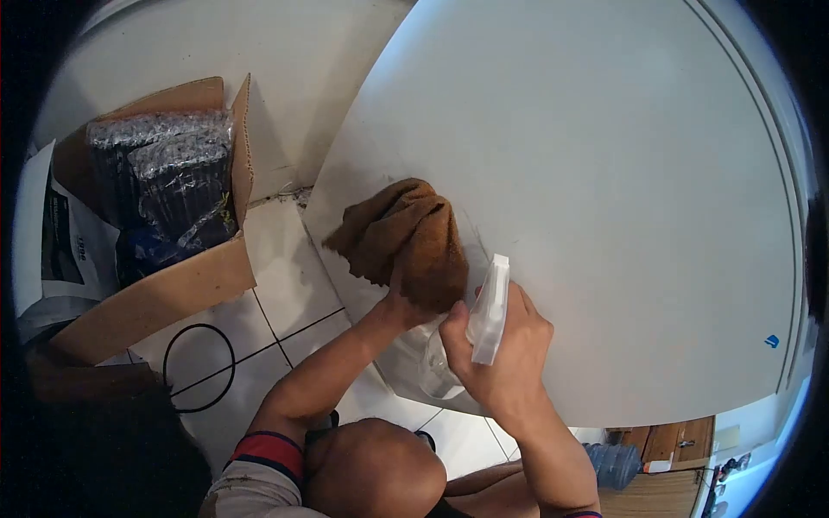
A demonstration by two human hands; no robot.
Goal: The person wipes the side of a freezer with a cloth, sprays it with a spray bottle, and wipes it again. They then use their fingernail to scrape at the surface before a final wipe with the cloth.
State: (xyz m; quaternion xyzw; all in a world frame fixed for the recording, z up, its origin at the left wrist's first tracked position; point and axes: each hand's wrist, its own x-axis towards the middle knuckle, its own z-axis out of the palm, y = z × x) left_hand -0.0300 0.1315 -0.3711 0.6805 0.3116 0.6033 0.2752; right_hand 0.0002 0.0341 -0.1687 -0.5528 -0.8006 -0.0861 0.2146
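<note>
My left hand (399,309) is closed on a brown cloth (414,237), which is bunched up and lies against a large white panel (622,198). Most of its fingers are hidden behind the cloth. In my right hand (514,358) is a spray bottle (490,311) with a white trigger head. My fingers wrap around its neck, and its clear body (439,371) shows below, between my hands. The nozzle end points toward the panel. Faint dark smudges mark the panel near the cloth.
At left stands an open cardboard box (177,281) with plastic-wrapped dark items (177,173). A black ring (231,367) lies on the white tiled floor (281,246). My bent knee (376,470) is below. A blue water jug (613,466) stands near wooden furniture (665,492) at lower right.
</note>
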